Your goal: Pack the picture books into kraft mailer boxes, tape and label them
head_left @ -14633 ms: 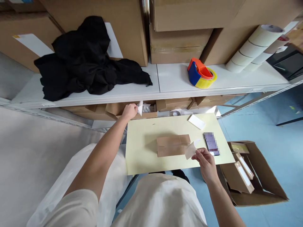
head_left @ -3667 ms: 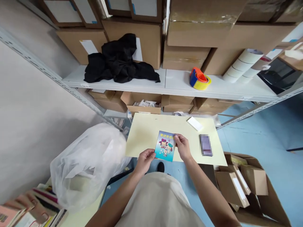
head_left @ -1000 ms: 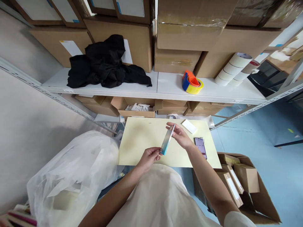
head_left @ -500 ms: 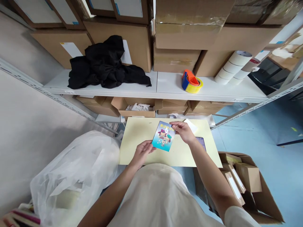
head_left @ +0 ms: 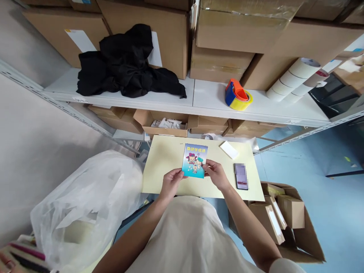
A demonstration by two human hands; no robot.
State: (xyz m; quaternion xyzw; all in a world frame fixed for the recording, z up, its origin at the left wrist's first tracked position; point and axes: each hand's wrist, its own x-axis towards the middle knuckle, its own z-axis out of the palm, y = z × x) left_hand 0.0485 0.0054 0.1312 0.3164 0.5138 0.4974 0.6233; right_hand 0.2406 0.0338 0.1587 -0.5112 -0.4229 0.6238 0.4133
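A small booklet [head_left: 193, 160] with a blue-green cover, yellow lettering and cartoon figures is held upright between my hands, its front facing me. My left hand [head_left: 172, 181] pinches its lower left corner, thumb in front. At the right edge, lower half, my right hand [head_left: 216, 173] grips it between thumb and fingers. Beneath is a pale yellow tabletop [head_left: 162, 155]. To the right of my right hand lie a phone [head_left: 241, 176] with a lit screen and a small white box [head_left: 229, 150].
A shelf [head_left: 210, 100] behind carries black cloth [head_left: 127, 64], a tape dispenser [head_left: 237, 94], tape rolls [head_left: 294, 79] and cartons. A translucent plastic bag [head_left: 88, 204] bulges at left. An open carton [head_left: 309, 242] with several boxes stands at lower right.
My right hand has slid from the booklet's upper right corner down to its right edge. The booklet has turned from tilted to nearly straight. The view has shifted slightly.
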